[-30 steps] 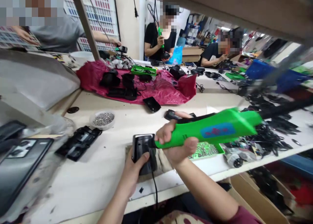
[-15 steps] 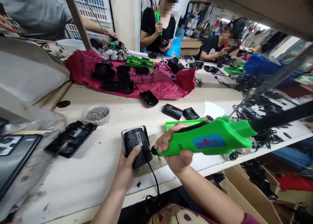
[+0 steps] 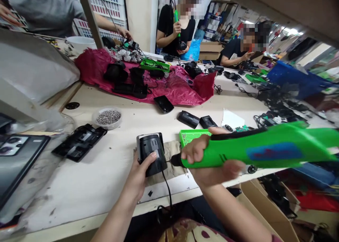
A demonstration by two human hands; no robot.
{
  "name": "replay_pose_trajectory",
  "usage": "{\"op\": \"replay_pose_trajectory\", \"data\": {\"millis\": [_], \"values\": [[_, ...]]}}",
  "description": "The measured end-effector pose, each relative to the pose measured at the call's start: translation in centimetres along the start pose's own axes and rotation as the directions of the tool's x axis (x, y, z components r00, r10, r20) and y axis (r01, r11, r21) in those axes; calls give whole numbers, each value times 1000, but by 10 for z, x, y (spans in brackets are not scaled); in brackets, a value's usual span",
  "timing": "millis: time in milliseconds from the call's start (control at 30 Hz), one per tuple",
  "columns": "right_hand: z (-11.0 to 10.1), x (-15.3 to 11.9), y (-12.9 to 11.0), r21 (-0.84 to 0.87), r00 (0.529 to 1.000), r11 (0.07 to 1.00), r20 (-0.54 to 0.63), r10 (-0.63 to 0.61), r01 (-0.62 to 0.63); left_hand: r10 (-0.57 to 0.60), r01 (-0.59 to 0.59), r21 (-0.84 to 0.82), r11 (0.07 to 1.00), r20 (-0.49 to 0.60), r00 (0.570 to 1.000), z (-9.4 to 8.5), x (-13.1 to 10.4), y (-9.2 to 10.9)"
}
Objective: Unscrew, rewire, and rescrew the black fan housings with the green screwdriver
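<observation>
My left hand (image 3: 140,175) is closed round a black cylindrical housing (image 3: 150,146) with a silver-edged bracket and a black cord hanging from its lower end. The thumb presses on its side. A green electric screwdriver (image 3: 238,152) lies in my right hand (image 3: 203,161), fingers wrapped round its front end. Its dark tip points left at the housing, close beside it; whether the bit touches cannot be made out. Beneath the housing is a worn cloth-like pad (image 3: 173,157). A green tray (image 3: 194,136) with small screws sits behind the screwdriver.
A round tub of screws (image 3: 108,118) and an open black casing (image 3: 79,141) lie at left, near a phone (image 3: 21,171). Black shells (image 3: 188,119) and a magenta sheet (image 3: 185,90) bearing black parts lie farther back. Co-workers sit across the table. A metal post (image 3: 91,19) rises at left.
The screwdriver has moved right, its tip drawn back a little from the housing. The housing is still in my left hand. The whole view has shifted slightly.
</observation>
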State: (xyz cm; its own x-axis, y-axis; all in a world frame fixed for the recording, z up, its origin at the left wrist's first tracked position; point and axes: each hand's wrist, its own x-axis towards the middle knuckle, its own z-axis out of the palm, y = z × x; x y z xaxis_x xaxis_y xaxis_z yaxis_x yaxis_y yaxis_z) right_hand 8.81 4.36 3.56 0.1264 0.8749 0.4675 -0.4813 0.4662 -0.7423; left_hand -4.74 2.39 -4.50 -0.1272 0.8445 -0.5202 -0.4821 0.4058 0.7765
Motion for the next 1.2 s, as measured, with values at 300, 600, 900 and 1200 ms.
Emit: {"op": "replay_pose_trajectory", "data": {"millis": [300,600,900,1200], "values": [[26,-23,28,-77,984,995,162,75,-63,46,-47,4,999,33,998,5,-4,6],[30,-8,32,29,989,996,125,84,-89,-12,17,-93,996,54,998,2,-2,13],[-1,7,2,-63,997,997,50,-51,54,-4,13,-193,981,46,999,-3,-3,2],[-55,1,21,-753,866,502,179,-467,426,-50,67,-449,891,48,998,3,5,0]]}}
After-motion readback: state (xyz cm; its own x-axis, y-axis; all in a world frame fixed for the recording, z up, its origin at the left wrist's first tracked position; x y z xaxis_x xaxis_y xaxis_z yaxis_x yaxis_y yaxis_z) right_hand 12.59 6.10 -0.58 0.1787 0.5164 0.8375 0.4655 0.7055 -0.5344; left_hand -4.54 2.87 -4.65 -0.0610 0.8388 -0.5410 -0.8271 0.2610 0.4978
